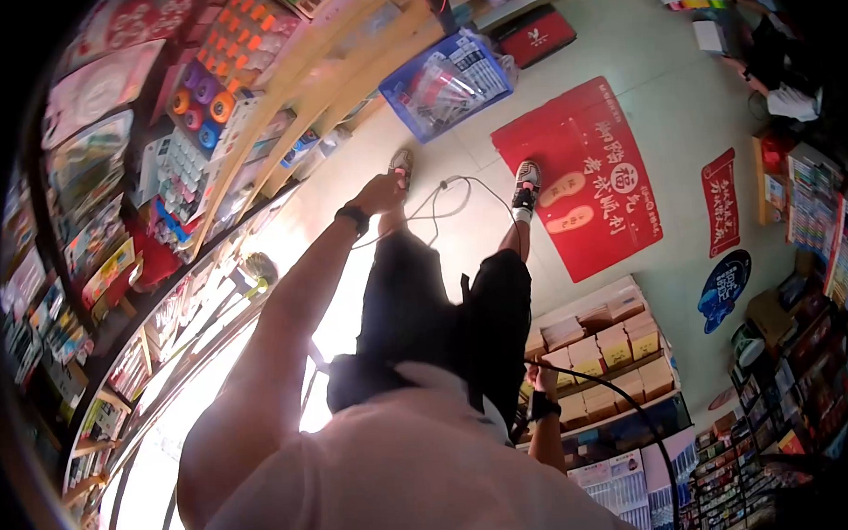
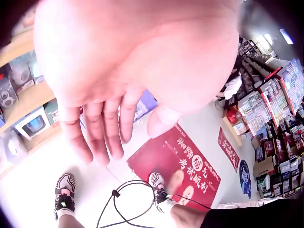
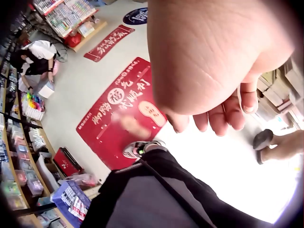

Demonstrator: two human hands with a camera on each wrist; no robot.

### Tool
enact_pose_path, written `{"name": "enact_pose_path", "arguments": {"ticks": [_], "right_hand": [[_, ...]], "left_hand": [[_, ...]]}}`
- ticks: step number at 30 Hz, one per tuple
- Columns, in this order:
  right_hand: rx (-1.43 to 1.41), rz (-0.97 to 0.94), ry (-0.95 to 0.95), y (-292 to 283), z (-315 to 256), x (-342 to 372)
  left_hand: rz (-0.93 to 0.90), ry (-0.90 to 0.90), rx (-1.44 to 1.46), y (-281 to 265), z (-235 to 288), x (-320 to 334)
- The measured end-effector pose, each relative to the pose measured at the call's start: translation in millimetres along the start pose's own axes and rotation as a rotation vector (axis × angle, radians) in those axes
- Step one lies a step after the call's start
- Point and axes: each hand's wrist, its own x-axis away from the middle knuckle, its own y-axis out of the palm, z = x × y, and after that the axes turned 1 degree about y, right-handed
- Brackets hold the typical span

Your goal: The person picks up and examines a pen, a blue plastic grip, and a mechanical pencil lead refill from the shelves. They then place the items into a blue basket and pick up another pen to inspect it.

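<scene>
My left hand (image 1: 378,196) hangs in front of my left foot in the head view, a dark band (image 1: 354,220) round its wrist. Seen from its wrist, the left palm (image 2: 137,61) is bare, with loosely extended fingers (image 2: 96,128). A thin cable (image 2: 115,205) tied into a loop dangles before my shins, below that hand. My right hand (image 1: 541,377) hangs low beside my right thigh, overlapping stacked boxes (image 1: 614,347) in the head view. The fingers (image 3: 217,121) are softly bent in the right wrist view, and nothing shows in them.
A large red floor mat (image 1: 580,185) lies under my right foot. Ahead stand a blue crate (image 1: 419,125) of packets and a red-and-black box (image 1: 537,39). Stocked shelves (image 1: 315,73) line the left. Another person (image 3: 40,61) bends by a far shelf.
</scene>
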Motion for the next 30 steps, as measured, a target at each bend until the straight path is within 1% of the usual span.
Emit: {"name": "enact_pose_path", "arguments": {"ticks": [2, 4, 5, 6, 8, 9, 10, 12, 13, 14, 15, 16, 18, 19, 20, 21, 22, 24, 25, 26, 28, 29, 30], "right_hand": [[0.171, 0.179, 0.125, 22, 0, 12], [0.285, 0.199, 0.028, 36, 4, 19], [0.447, 0.148, 0.011, 27, 11, 15], [0.454, 0.149, 0.028, 21, 17, 12], [0.282, 0.120, 0.078, 8, 25, 17], [0.209, 0.241, 0.196, 28, 4, 28], [0.219, 0.254, 0.203, 32, 2, 32], [0.079, 0.311, 0.267, 28, 5, 34], [0.130, 0.299, 0.266, 22, 9, 35], [0.131, 0.306, 0.275, 17, 16, 34], [0.205, 0.297, 0.218, 16, 19, 37], [0.282, 0.291, 0.166, 14, 21, 43], [0.333, 0.320, 0.169, 5, 27, 49], [0.325, 0.291, 0.156, 1, 29, 50], [0.314, 0.259, 0.140, -2, 32, 50], [0.231, 0.258, 0.151, -3, 35, 50], [0.237, 0.260, 0.157, -4, 34, 52], [0.261, 0.303, 0.145, -3, 31, 50], [0.262, 0.300, 0.140, 0, 29, 48], [0.266, 0.299, 0.125, 1, 29, 47], [0.272, 0.293, 0.097, 1, 27, 40], [0.348, 0.276, 0.066, 0, 28, 36], [0.425, 0.264, 0.033, -2, 28, 35]], "left_hand": [[0.016, 0.079, 0.006, 27, -50, -42], [-0.140, -0.111, -0.163, 40, -69, -96], [-0.075, -0.078, -0.117, 42, -66, -111], [-0.009, -0.042, -0.074, 38, -61, -126], [0.287, 0.367, -0.139, 48, -56, -152], [0.301, 0.303, -0.092, 61, -62, -175], [0.321, 0.243, -0.049, 73, -69, -203], [0.348, 0.170, 0.013, 95, -86, -249], [0.340, 0.169, 0.020, 103, -91, -264], [0.395, 0.216, 0.015, 110, -97, -278], [0.448, 0.261, 0.013, 115, -100, -288], [0.403, 0.265, -0.034, 120, -104, -296], [0.237, 0.163, -0.391, 123, -95, -301], [0.228, 0.158, -0.379, 126, -93, -304], [0.269, 0.050, -0.317, 127, -92, -307], [0.309, -0.060, -0.256, 128, -91, -305], [0.304, -0.065, -0.251, 126, -90, -298], [0.472, -0.057, -0.181, 113, -88, -280], [0.442, -0.099, -0.164, 102, -78, -270], [0.448, -0.097, -0.165, 92, -70, -257], [0.494, -0.054, -0.174, 69, -58, -230], [0.555, 0.055, -0.128, 66, -68, -224], [0.563, 0.059, -0.127, 66, -75, -217]]}}
